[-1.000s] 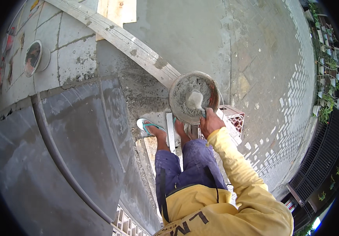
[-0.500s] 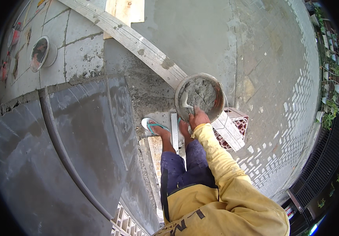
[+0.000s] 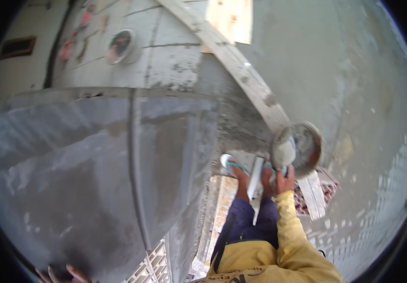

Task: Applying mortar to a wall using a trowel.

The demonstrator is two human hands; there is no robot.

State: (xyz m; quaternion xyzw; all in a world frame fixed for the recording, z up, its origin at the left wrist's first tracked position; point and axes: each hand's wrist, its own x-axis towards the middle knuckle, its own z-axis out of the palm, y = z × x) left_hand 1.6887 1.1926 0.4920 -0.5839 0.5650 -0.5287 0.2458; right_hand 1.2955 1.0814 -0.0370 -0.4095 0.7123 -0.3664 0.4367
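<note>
My right hand (image 3: 286,178) is closed round the handle of a trowel (image 3: 284,153), whose rounded blade carries grey mortar. The blade lies over the left part of a bucket (image 3: 316,153) holding wet grey mortar. My left hand (image 3: 62,274) shows only partly at the lower left rim, its fingers spread against a smooth dark grey plastered surface (image 3: 71,188). Its palm is cut off by the picture's edge.
Under the bucket, a wooden plank (image 3: 311,198) rests on a reddish crate (image 3: 331,181). A long board (image 3: 241,70) slants over the floor beside plywood (image 3: 236,21). Another bucket (image 3: 130,49) stands at far left. My sandalled feet stand by a pale bar (image 3: 256,179).
The view has swung left, so the scene sits further right. The trowel has come up out of the mortar, loaded. My left hand has come into view at the lower left.
</note>
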